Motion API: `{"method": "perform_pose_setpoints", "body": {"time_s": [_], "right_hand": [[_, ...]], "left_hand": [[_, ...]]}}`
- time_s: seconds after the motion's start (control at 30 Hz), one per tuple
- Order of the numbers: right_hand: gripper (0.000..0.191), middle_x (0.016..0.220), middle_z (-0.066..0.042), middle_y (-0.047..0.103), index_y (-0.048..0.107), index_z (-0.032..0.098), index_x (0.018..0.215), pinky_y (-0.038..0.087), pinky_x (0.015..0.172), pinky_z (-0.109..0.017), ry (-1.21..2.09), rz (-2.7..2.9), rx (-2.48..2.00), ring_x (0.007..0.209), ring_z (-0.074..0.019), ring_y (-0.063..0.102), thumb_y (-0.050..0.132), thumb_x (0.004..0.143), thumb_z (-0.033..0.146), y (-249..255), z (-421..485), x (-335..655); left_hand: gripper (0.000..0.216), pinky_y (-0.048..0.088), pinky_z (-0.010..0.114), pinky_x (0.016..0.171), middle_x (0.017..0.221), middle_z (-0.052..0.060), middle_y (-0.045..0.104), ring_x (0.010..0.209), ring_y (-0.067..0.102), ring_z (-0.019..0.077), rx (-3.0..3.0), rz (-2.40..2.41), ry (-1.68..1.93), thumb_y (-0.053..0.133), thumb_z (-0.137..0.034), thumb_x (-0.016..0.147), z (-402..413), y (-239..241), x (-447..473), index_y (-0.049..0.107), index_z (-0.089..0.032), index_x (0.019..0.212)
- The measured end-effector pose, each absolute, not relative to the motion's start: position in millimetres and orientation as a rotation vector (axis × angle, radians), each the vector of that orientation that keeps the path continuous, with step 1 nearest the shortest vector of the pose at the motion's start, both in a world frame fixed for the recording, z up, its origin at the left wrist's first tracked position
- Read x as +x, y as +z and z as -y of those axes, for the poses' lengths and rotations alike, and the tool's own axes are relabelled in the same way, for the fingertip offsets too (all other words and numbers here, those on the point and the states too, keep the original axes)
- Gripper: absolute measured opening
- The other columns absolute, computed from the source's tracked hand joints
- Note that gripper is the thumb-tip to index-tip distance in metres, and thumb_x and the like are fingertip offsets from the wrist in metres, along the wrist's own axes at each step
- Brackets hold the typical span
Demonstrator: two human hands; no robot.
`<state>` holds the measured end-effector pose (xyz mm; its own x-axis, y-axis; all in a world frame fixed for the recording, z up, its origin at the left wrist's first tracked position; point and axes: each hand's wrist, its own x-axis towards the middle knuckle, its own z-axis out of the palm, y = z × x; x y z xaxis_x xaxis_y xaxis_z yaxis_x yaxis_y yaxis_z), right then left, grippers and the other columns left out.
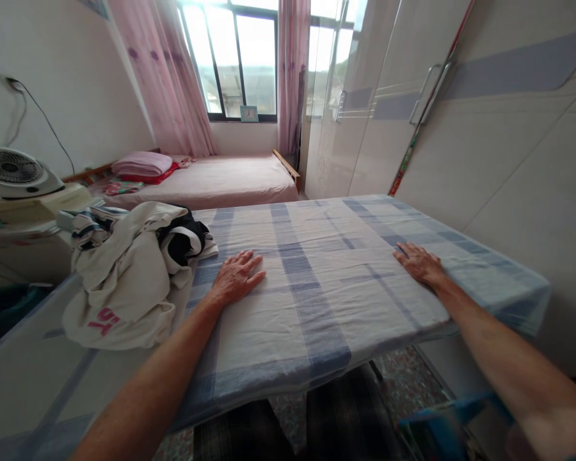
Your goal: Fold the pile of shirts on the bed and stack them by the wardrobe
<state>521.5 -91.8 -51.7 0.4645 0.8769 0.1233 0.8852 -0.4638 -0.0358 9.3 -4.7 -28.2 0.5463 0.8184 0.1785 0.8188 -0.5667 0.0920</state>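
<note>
A blue-and-white checked cloth (pixel 326 275) covers the table in front of me, with light wrinkles across it. My left hand (pixel 237 276) lies on the cloth left of the middle, fingers stretched out and nothing in them. Farther right, my right hand (pixel 418 264) also rests on the cloth, fingers spread and holding nothing. Left of my left hand is a heap of clothes: a cream garment (pixel 125 282) with pink lettering on top, and a black-and-white piece (pixel 187 237) at its right side.
Behind the table stands a bed (pixel 230 176) with folded pink bedding (pixel 144 164). A fan (pixel 16 171) sits on a stand at the left. Tall white wardrobe doors (pixel 509 160) rise along the right. Below the table's front edge at right is a blue item (pixel 441 422), blurred.
</note>
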Motion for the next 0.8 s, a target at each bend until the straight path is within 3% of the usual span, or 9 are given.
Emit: {"method": "perform_pose_setpoints", "body": {"time_s": [0.5,0.63,0.8], "right_hand": [[0.067,0.151,-0.005,0.035,0.041,0.024,0.143,0.024,0.111,-0.047,-0.214,1.553,-2.606,0.138,-0.0269,0.031,0.019,0.088,0.055,-63.9,88.7,528.5],[0.068,0.150,-0.006,0.037,0.043,0.022,0.142,0.024,0.111,-0.047,-0.215,1.558,-2.584,0.138,-0.0268,0.031,0.020,0.087,0.055,-62.0,90.4,525.2],[0.068,0.150,-0.005,0.037,0.043,0.021,0.142,0.024,0.111,-0.046,-0.188,1.554,-2.592,0.139,-0.0268,0.030,0.020,0.088,0.054,-57.1,92.8,519.9]], "left_hand": [[0.047,0.034,0.046,0.109,0.143,0.006,0.048,0.133,0.042,0.0253,-2.750,1.416,-0.409,0.036,-0.047,0.093,5.1,-32.5,6.6,0.054,-0.026,0.130],[0.041,0.045,0.039,0.099,0.128,0.009,0.061,0.116,0.057,0.0239,-2.492,1.412,-0.554,0.035,-0.035,0.093,-2.7,-8.0,-11.7,0.063,-0.018,0.118],[0.043,0.049,0.048,0.076,0.120,0.022,0.059,0.103,0.057,0.0374,-1.959,1.522,-0.515,0.032,-0.029,0.090,-22.2,54.1,-51.1,0.059,-0.008,0.116]]}}
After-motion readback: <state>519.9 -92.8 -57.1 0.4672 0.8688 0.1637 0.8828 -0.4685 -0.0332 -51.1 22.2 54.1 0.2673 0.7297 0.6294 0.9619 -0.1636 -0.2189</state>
